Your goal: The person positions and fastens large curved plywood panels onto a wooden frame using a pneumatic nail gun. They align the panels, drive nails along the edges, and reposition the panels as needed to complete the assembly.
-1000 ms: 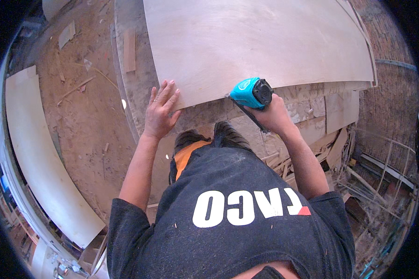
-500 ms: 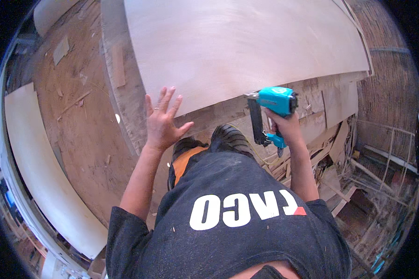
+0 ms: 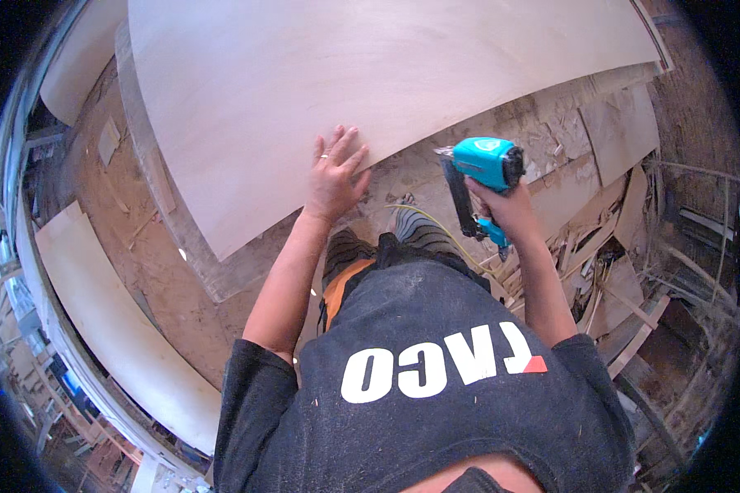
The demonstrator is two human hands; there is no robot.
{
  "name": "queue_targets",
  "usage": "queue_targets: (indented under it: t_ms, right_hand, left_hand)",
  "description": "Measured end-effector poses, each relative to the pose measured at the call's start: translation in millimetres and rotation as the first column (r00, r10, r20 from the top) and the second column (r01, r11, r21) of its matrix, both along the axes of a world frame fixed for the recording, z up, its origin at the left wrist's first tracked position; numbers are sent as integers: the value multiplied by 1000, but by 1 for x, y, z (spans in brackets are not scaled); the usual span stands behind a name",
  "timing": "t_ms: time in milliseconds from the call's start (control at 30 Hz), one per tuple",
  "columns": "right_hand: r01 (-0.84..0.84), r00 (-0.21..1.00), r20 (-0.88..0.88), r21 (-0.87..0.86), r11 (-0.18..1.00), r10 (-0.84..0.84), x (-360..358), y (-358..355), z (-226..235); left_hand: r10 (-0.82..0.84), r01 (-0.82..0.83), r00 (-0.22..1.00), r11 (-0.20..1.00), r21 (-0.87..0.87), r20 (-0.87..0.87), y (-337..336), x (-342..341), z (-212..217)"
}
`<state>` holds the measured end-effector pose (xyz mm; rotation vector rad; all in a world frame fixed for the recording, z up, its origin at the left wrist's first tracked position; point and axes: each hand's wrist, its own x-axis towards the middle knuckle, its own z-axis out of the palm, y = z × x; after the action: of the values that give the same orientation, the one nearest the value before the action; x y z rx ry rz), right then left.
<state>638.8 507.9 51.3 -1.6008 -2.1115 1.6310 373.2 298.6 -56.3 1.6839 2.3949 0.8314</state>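
A large pale plywood sheet (image 3: 370, 74) lies flat in front of me, filling the upper middle of the view. My left hand (image 3: 335, 172) rests flat on its near edge, fingers spread, holding nothing. My right hand (image 3: 506, 209) grips a turquoise pneumatic nail gun (image 3: 481, 172) by its handle, held in the air just off the sheet's near edge, its black magazine pointing down. A thin yellow hose (image 3: 436, 226) trails from the gun toward my legs.
A thick board edge (image 3: 168, 205) sticks out under the sheet on the left. A long pale panel (image 3: 115, 329) lies lower left on a dusty wooden floor. Offcuts and scrap wood (image 3: 617, 246) pile up at the right.
My right hand has lifted the nail gun off the sheet's edge and turned it sideways. My left hand has moved forward and now lies flat on the sheet's edge.
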Motion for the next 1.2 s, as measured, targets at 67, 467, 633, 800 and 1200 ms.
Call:
queue_targets:
  t_ms: [67,467,633,800,1200]
  right_hand:
    - [-72,996,-48,-24,997,70,-5,10,1]
    - [-318,947,-38,36,947,320,-32,22,-1]
    - [-391,914,-69,105,914,399,-53,18,11]
    - [-386,922,-8,-3,922,386,-77,5,30]
    - [-549,831,273,261,794,485,-107,-13,41]
  left_hand:
    - [-15,15,1000,1000,15,-7,4,-1,-8]
    - [-82,82,996,997,14,-37,6,-6,9]
    - [-112,110,993,993,43,36,6,-15,13]
    - [-162,163,986,987,-15,44,3,-21,15]
    - [-174,174,985,985,20,1,-1,-19,7]
